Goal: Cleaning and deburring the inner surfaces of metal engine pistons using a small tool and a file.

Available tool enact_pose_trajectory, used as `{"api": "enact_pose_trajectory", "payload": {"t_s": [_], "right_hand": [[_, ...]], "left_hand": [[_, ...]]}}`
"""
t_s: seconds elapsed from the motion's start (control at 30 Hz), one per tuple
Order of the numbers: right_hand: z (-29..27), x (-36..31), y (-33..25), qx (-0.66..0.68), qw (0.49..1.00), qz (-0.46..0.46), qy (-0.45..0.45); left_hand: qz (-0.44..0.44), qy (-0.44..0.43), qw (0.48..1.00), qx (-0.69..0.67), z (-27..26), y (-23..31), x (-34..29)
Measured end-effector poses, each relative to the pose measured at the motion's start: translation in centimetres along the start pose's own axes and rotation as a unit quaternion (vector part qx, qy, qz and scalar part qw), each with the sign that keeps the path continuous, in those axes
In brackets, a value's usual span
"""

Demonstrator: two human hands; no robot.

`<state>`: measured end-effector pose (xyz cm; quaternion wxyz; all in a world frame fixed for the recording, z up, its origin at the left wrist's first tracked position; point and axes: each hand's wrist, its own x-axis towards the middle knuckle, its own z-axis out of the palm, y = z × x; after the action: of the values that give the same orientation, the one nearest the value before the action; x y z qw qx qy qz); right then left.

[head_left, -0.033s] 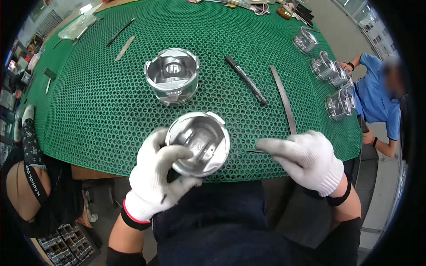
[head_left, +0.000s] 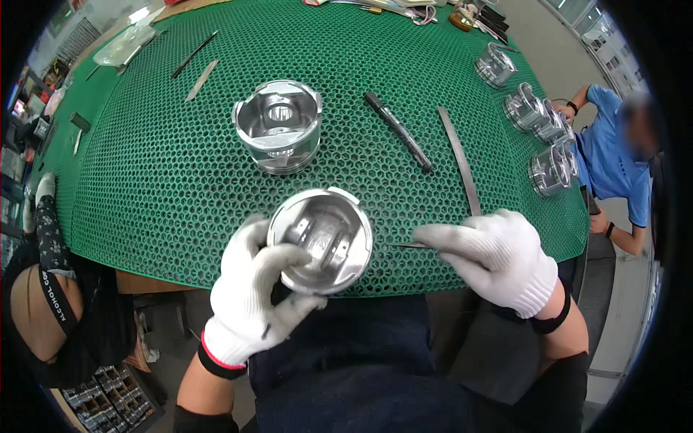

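A shiny metal piston (head_left: pixel 323 244) is gripped in my left hand (head_left: pixel 249 299), its hollow underside turned up toward me. The gloved thumb and fingers close round its left rim, over the table's near edge. My right hand (head_left: pixel 494 263), also in a white glove, pinches a thin pointed metal tool (head_left: pixel 408 245). Its tip points left toward the piston and stays apart from it; the rest is hidden by the fingers. Just beyond the held piston, a second piston (head_left: pixel 280 130) stands on the green honeycomb mat (head_left: pixel 195 187), hollow side up.
A black marker (head_left: pixel 398 132) and a long flat metal strip (head_left: pixel 460 162) lie right of centre. Several pistons (head_left: pixel 525 108) stand at the right edge, near a person in a blue shirt (head_left: pixel 612 155). Far left are a dark rod (head_left: pixel 195 54), a pale strip (head_left: pixel 201 80) and a plastic bag (head_left: pixel 126 45).
The held piston has tilted slightly and shifted a little down and left in my left hand. My right hand with the pointed tool has barely moved left.
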<state>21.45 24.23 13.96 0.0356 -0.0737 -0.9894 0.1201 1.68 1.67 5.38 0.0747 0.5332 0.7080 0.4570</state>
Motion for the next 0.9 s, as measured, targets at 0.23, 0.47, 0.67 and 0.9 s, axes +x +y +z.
{"api": "enact_pose_trajectory", "payload": {"t_s": [0.23,0.47,0.67,0.9], "right_hand": [[1.4,1.3,-1.5,-0.051,0.997,0.039,-0.048],[1.3,0.7,-2.4,-0.037,0.995,0.042,-0.077],[1.8,-0.5,-3.1,-0.029,0.996,-0.017,-0.077],[1.5,-0.7,-4.2,-0.095,0.994,-0.015,-0.05]], "left_hand": [[0.016,-0.03,0.992,0.123,0.0,1.2,-0.5],[0.029,-0.046,0.989,0.139,0.0,1.1,-0.5],[0.045,-0.039,0.986,0.154,0.4,1.4,-0.4],[0.042,-0.045,0.985,0.162,0.6,1.5,-0.4]]}}
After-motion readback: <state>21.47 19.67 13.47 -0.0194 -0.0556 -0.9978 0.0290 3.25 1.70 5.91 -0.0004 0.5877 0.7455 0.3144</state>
